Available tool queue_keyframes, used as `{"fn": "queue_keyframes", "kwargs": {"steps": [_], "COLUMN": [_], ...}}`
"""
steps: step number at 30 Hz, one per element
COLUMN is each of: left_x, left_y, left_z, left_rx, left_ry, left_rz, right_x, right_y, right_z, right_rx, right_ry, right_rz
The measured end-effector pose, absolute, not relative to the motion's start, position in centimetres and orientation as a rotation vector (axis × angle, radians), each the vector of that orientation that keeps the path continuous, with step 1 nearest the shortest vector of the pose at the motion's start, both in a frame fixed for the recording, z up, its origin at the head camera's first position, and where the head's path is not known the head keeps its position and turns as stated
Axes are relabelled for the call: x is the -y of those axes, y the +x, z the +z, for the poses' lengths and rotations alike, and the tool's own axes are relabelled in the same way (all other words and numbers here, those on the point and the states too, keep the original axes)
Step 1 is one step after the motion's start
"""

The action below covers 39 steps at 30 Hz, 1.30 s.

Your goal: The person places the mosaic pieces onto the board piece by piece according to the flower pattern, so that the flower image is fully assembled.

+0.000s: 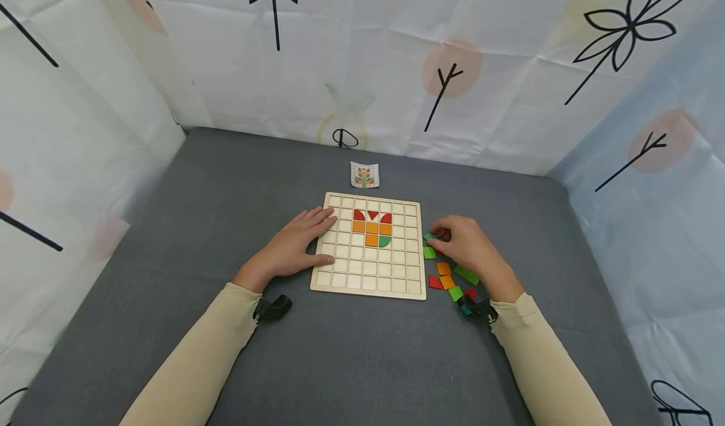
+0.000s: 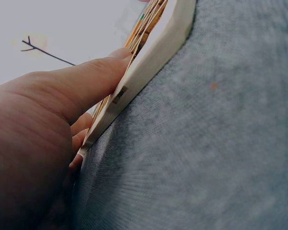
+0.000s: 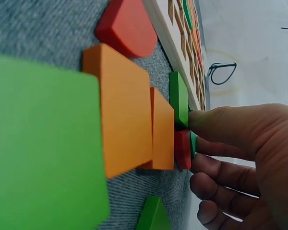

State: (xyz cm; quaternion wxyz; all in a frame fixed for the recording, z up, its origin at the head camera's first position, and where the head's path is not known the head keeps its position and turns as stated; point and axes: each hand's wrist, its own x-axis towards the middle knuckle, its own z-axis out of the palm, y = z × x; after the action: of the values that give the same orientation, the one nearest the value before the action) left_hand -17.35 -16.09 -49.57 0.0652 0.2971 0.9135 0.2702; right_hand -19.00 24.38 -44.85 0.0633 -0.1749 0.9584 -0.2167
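A wooden grid board (image 1: 350,269) lies on the grey table. Red, orange and green tiles fill some cells in its upper middle, among them an orange tile (image 1: 372,228) and a green quarter-round tile (image 1: 385,241). My left hand (image 1: 291,242) rests on the board's left edge, fingers extended and thumb lying on the rim. Just off the right edge, my right hand (image 1: 466,240) pinches a dark green tile (image 3: 192,143) between thumb and fingers. Beside it lie a light green tile (image 1: 429,253) and a red tile (image 3: 182,148), partly covered by the hand in the head view.
Below my right hand, several loose tiles spread along the board's right side, including an orange tile (image 1: 443,269), a red tile (image 1: 435,282) and a green tile (image 1: 467,274). A small pattern card (image 1: 365,175) lies behind the board. Printed cloth (image 1: 391,117) hangs around the table.
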Motion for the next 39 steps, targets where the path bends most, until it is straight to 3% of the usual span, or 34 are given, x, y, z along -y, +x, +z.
{"fn": "queue_keyframes", "kwargs": {"steps": [23, 39], "left_x": [16.0, 16.1], "left_y": [-17.3, -17.4], "left_z": [-49.5, -49.5], "left_rx": [-2.752, -2.754], "left_ry": [0.883, 0.903], "left_rz": [0.805, 0.825], "right_x": [-24.2, -23.3], "right_y": [-18.9, -18.6], "right_z": [-45.0, -44.4], "right_rx": [-2.904, -2.946], "right_ry": [-0.593, -0.345], "right_rz": [-0.624, -0.57]}}
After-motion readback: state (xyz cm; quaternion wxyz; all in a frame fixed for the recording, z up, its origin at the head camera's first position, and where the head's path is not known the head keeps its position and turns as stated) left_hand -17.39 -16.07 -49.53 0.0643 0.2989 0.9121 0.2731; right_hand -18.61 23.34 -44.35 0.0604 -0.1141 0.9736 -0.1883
